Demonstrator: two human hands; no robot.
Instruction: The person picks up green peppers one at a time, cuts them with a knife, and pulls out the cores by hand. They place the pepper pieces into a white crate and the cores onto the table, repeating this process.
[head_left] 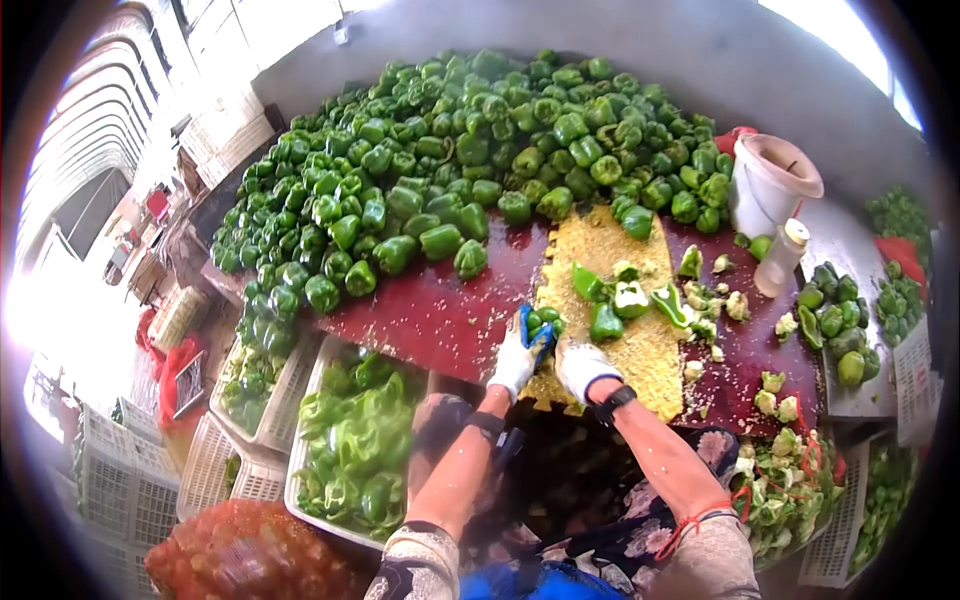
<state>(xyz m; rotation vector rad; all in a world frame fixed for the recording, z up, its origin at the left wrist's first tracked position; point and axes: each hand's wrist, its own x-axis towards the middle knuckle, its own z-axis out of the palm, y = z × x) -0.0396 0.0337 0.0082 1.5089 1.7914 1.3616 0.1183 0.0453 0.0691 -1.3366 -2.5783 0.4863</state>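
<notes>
My left hand (517,358), in a white and blue glove, is closed around a green bell pepper (544,319) at the near left part of the yellow mat (645,370). Close beside it is my right hand (582,366), in a white glove, with its fingers curled in. Whatever those fingers hold is hidden. Just beyond the hands, cut pepper pieces (671,305) and a whole green pepper (605,323) lie on the mat. Pale pepper cores (737,305) and scattered seeds lie to the right on the dark red board (440,325).
A big heap of green peppers (480,130) covers the back. Below the left edge stands a crate of pepper halves (350,450), near a red mesh sack (250,550). At right are a white bucket (750,195), a clear bottle (780,262) and a container of cores (780,490).
</notes>
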